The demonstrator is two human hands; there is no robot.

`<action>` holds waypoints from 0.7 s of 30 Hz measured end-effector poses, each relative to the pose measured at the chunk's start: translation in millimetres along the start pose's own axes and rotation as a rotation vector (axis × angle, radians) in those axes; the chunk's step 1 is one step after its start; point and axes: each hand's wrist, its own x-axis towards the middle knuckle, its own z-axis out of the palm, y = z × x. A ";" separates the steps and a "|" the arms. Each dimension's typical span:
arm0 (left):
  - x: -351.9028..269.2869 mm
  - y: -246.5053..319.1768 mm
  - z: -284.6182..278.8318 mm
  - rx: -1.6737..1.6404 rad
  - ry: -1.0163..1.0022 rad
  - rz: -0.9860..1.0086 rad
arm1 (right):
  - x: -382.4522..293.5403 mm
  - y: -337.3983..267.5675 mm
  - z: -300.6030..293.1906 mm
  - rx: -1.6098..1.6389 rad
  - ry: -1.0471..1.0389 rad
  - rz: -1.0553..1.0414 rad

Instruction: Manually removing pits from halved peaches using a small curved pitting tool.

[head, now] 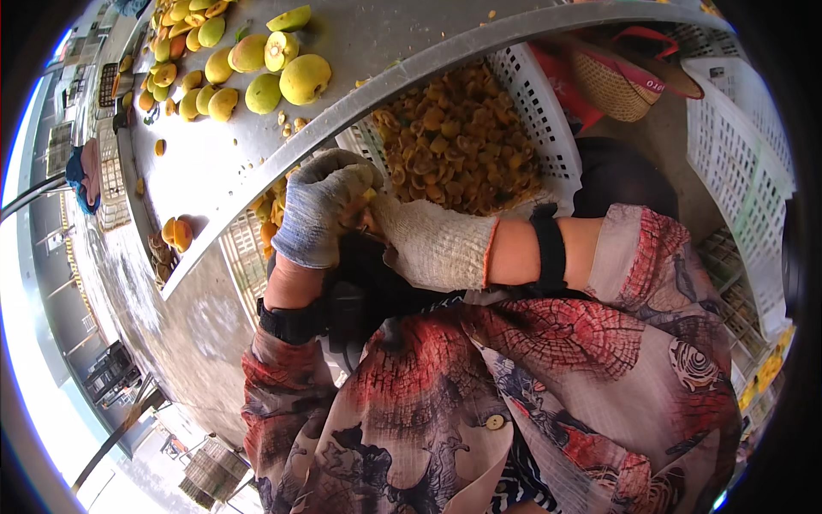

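Note:
My left hand (327, 199), in a bluish-white knit glove, is curled in front of me, just below the metal table's edge. Against it is my right hand (392, 218), in an off-white knit glove with an orange hem. A bit of yellow fruit (368, 194) shows between the two hands; the fingers hide most of it, and which hand grips it is unclear. Yellow-green fruits (306, 79), probably peaches or apricots, some of them cut, lie on the metal table (366, 38) beyond my hands. Fruit pieces (449, 135) fill a white plastic crate (542, 122) beside my right forearm.
Another crate (241, 247) with orange fruit stands partly under the table edge. Halved fruit (177, 234) lies at the table's left corner. A woven hat (607, 83) and a tall white perforated crate (738, 148) are at the right. Stacked baskets (212, 472) stand at the lower left.

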 end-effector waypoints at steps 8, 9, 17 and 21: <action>3.0 2.5 14.4 0.043 0.074 -0.131 | 7.6 18.3 17.6 -0.030 0.006 0.092; 4.0 -3.4 11.6 0.034 0.097 -0.149 | 9.4 17.1 19.0 -0.004 -0.005 0.067; -2.1 -8.0 -18.8 -0.640 -0.213 0.277 | 11.9 -3.0 -7.4 0.224 0.037 0.016; -1.3 -24.0 -10.2 -0.715 0.011 0.408 | 8.8 -12.2 -21.8 0.423 -0.110 0.200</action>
